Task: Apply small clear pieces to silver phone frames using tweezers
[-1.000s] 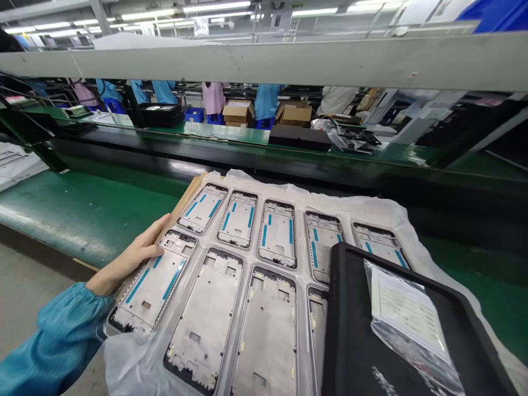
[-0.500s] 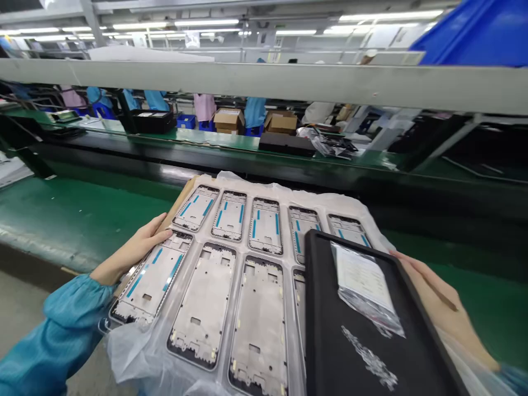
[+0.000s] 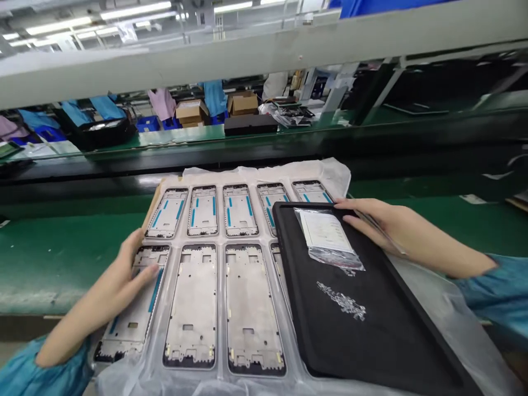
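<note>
1. Frames (image 3: 190,302) are sitting in two rows in the tray (image 3: 220,302), over the green bench (image 3: 25,247).
2. Progress, judging by eye: visible slots are all holding frames; the black tray (image 3: 391,335) is covering the near row's right end, so what's left isn't showing.
3. Look: grey plates, dark ends; the far row and near-left one are carrying blue strips (image 3: 155,291), two near-middle ones aren't.
4. Your left hand (image 3: 124,278) is half closing, gripping the tray's left edge, thumb over a frame.
5. Your right hand (image 3: 381,219) is curving partly open at the black tray's edge; can't tell its hold.
</note>
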{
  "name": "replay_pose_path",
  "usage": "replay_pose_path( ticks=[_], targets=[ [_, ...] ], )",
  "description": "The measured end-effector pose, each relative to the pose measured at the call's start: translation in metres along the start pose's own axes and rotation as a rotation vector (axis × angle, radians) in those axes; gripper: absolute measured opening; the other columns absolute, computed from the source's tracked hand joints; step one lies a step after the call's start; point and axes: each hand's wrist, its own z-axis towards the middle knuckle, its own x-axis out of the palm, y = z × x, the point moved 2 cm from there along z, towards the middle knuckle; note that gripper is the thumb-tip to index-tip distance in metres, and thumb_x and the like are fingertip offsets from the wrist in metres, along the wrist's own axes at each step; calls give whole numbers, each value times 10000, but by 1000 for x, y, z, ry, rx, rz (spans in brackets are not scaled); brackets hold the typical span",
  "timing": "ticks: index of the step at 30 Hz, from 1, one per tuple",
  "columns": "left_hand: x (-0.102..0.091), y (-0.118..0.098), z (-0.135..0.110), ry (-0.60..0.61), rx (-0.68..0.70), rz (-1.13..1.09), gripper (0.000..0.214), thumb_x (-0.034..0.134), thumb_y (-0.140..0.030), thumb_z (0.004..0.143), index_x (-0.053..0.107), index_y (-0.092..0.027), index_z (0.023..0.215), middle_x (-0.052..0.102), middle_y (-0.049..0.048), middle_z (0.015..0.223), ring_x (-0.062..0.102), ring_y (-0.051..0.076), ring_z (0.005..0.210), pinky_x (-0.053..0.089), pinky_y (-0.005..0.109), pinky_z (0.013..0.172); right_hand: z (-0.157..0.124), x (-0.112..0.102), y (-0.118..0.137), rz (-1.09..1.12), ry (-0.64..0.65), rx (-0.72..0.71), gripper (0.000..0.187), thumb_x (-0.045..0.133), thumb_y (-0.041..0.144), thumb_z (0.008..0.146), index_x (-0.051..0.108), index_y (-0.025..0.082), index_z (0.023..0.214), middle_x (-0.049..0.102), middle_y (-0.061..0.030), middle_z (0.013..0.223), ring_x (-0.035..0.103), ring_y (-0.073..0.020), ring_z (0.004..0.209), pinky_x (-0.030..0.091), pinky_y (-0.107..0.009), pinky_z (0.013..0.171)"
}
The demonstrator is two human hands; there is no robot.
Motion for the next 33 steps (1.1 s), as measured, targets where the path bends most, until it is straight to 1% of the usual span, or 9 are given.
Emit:
replay_pose_path(
  ticks=[3,7,11,15,19,23,27,30,33],
  targets=[
    [13,2,6,35,10,58,972,492,-705,955,127,-158,1670,202,229,1758,232,414,1627,199,564,1341,21,5,3,16,22,6,547,391,626,1016,741,211,1083,755,-135,998,720,-321,924,607,-446,872],
    [17,2,14,51,47,92,916,465,-673,982,143,-169,1677,142,213,1777,147,411,1646,168,576,1344,44,7,-6,-19,-35,-24,541,380,591,1016,757,204,989,746,-136,916,710,-299,835,593,-438,843],
    [15,0,16,37,113,145,876,487,-618,987,185,-143,1659,243,218,1747,58,439,1647,116,667,1329,65,10,-16,-146,-208,-100,444,432,514,953,739,208,855,750,-138,915,683,-287,772,561,-443,796],
    [13,-11,8,-10,159,232,742,452,-536,1019,305,-121,1615,275,222,1736,39,419,1653,153,661,1328,78,22,-20,-260,-173,-173,370,426,394,935,727,195,853,749,-166,926,673,-303,790,546,-452,806],
    [18,-32,-17,64,222,269,606,416,-469,1056,428,-144,1568,219,204,1764,35,382,1658,207,632,1324,60,24,-20,-267,-292,-274,476,418,459,1010,715,140,1200,738,-188,1028,700,-339,865,584,-470,798],
    [27,-43,-33,197,115,308,731,493,-481,1009,344,-110,1622,151,252,1760,19,413,1645,172,701,1297,15,35,-16,-192,-277,-376,378,467,486,1047,632,346,1357,740,-82,1158,741,-309,975,653,-429,786],
    [26,-38,-24,204,34,307,798,510,-421,950,277,-111,1648,124,240,1766,-11,391,1643,119,690,1305,-27,52,0,-132,-259,-421,399,443,429,1077,511,414,1470,714,-33,1294,740,-300,1086,678,-466,882],
    [23,-34,-9,205,-16,297,851,505,-431,906,255,-98,1648,88,229,1775,-37,382,1643,117,664,1316,-36,56,11,-83,-215,-396,459,451,347,1096,429,354,1554,652,-62,1412,687,-291,1228,638,-466,1002],
    [20,-37,5,207,-26,306,928,511,-477,860,233,-58,1640,54,242,1776,-29,382,1651,133,642,1321,-30,53,14,-72,-201,-382,399,430,326,1113,494,246,1499,663,-109,1373,683,-291,1217,618,-470,1020]
  ],
)
